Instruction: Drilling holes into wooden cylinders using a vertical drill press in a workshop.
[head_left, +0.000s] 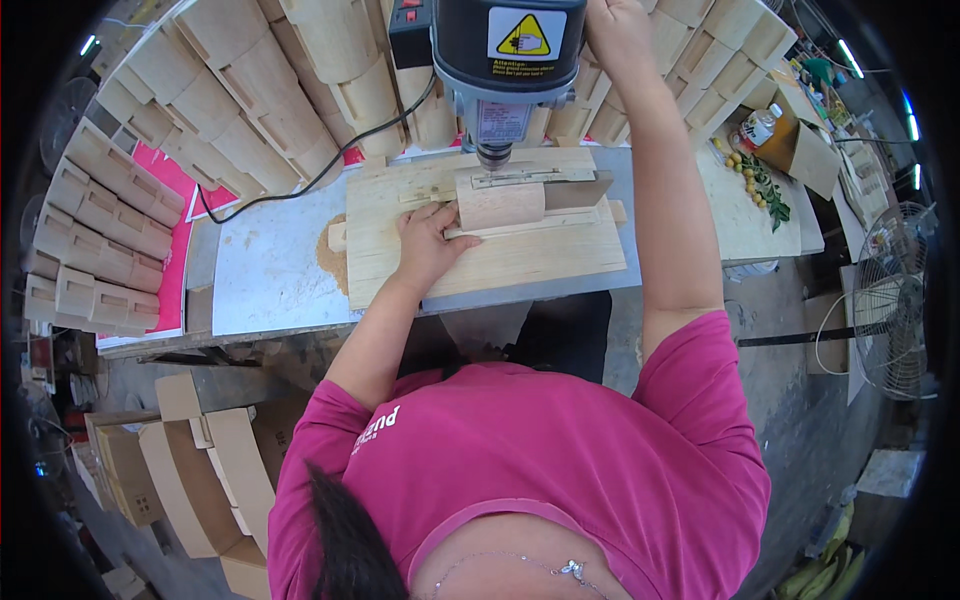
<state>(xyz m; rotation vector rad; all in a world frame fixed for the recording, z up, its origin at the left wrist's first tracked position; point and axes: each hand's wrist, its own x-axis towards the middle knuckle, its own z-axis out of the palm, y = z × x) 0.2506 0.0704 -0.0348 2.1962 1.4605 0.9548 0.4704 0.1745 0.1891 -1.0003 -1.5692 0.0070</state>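
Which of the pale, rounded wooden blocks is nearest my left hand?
The pale, rounded wooden block lying on the flat, pale wooden board beneath the grey metal drill chuck; the others stand in stacks beyond the board.

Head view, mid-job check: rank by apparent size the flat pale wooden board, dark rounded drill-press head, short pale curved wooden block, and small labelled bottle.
1. Wooden board
2. Drill-press head, probably enlarged by nearness to the camera
3. Wooden block
4. Bottle
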